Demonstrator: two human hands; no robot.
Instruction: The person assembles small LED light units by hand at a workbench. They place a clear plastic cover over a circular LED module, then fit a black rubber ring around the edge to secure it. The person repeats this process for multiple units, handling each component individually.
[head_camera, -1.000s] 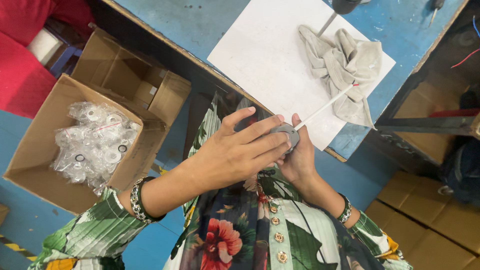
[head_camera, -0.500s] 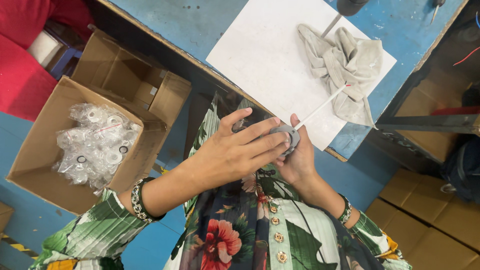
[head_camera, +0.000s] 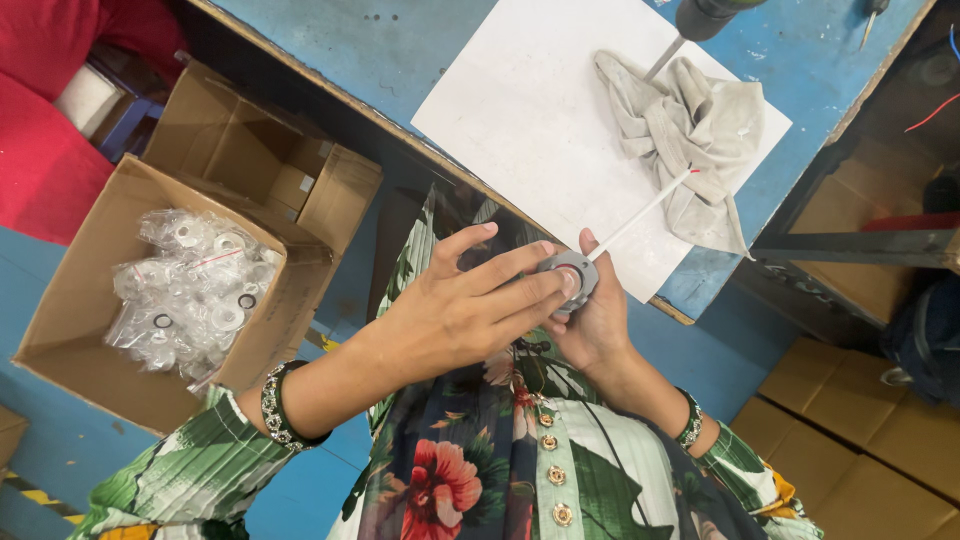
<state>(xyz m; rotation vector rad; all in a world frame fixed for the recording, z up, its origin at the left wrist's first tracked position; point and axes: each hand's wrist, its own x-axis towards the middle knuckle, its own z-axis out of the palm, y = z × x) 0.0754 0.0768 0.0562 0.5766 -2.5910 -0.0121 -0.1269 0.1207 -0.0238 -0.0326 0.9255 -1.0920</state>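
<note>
Head view: your left hand (head_camera: 450, 315) and right hand (head_camera: 598, 320) meet over your lap, just off the near edge of the blue desk (head_camera: 400, 50). Both pinch a small round grey part (head_camera: 572, 275); left fingertips (head_camera: 566, 283) press its face, right hand cups it from behind. A thin white stick (head_camera: 645, 212) runs from the part up over the white sheet (head_camera: 540, 110), ending beside the crumpled grey rag (head_camera: 690, 120).

Step looks like swabbing or cleaning the part's centre with the stick. Next move likely calls for a steady hold, with the part turned against the tip.

Open cardboard box (head_camera: 90, 300) left of you holds bagged clear ring parts (head_camera: 190, 290). A dark tool (head_camera: 700, 15) sits at the desk's far edge.
</note>
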